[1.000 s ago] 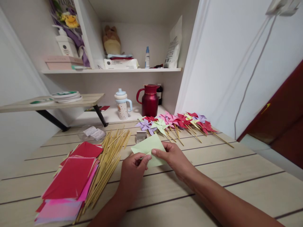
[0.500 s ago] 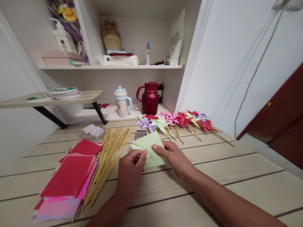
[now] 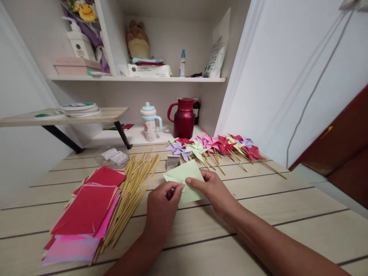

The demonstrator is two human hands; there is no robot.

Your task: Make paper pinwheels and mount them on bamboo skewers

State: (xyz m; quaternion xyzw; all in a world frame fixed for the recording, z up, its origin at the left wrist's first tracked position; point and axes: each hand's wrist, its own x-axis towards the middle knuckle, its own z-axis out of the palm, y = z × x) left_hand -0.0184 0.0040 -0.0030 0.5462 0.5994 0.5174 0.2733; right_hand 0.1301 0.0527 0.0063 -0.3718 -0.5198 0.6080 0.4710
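Note:
A pale green paper square (image 3: 192, 168) is held up over the table between both hands. My left hand (image 3: 164, 203) pinches it near its left side, thumb against fingers. My right hand (image 3: 214, 188) grips the opposite side, its thumb pressing on the paper near the middle and its fingers behind. Just beyond the paper stands a small open box (image 3: 173, 161) with tiny items in it that I cannot make out. Left of my left hand lie a bundle of thin wooden sticks (image 3: 129, 203) and a stack of coloured paper squares (image 3: 86, 211), red on top.
Finished paper pinwheels (image 3: 211, 143) on sticks lie at the back right. A red jug (image 3: 184, 120) and a blue-lidded cup (image 3: 150, 126) stand behind. At the left are a clear dish (image 3: 115, 156) with white packets and a raised shelf (image 3: 112, 115) with tape rolls (image 3: 82, 110).
My left fingers have moved slightly inward on the green paper, towards the right thumb. The view has shifted a little, and both hands still hold the paper.

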